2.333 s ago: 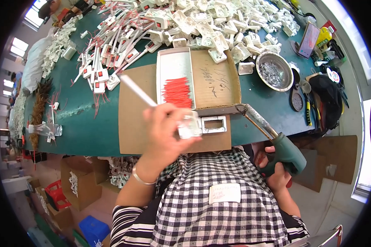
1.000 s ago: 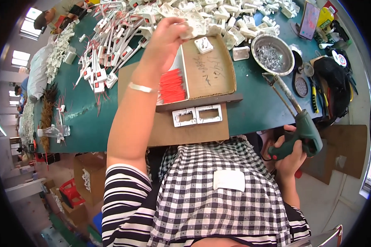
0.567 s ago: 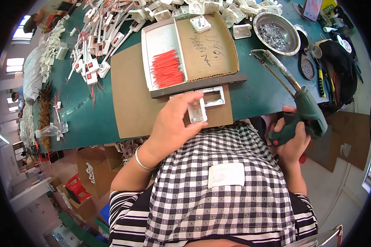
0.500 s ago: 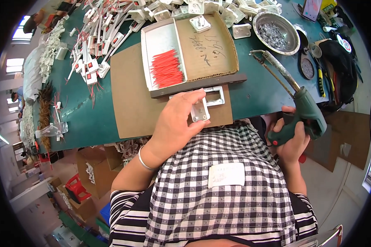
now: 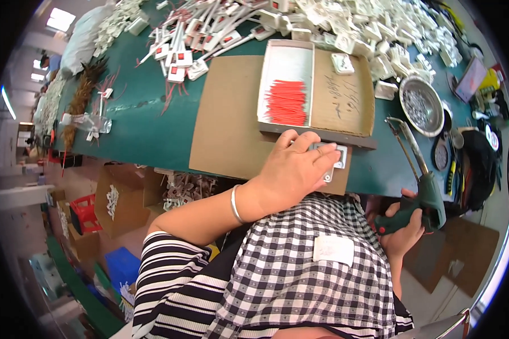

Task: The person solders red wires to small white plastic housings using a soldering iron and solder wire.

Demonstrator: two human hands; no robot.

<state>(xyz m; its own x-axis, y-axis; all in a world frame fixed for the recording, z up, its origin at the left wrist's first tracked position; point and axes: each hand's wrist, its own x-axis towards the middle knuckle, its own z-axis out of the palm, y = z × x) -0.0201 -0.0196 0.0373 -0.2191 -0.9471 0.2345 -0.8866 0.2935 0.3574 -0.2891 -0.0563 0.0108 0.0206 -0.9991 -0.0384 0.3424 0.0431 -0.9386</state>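
My left hand [image 5: 291,172] is curled over a small white plastic housing [image 5: 327,177], most of it hidden under the fingers. A white rectangular frame [image 5: 341,157] shows just past my fingertips, against the dark bar [image 5: 356,142] at the front of the cardboard box. My right hand [image 5: 404,234] is closed around the grip of a green soldering gun [image 5: 430,198]. Its long metal barrel points up and away over the table's front edge. The box [image 5: 372,107] holds a bundle of thin red sleeves [image 5: 287,103] in its white left half.
White switch units with red rockers [image 5: 192,34] lie heaped at the back left. A pile of white housings [image 5: 373,28] covers the back right. Beside it stand a metal bowl of shiny bits [image 5: 418,104] and a phone [image 5: 469,79]. A cardboard sheet [image 5: 226,113] lies under the box.
The view has shifted, so the table sits further right. My left hand has turned over the housing and its fingers now cover it. My right hand still holds the soldering gun.
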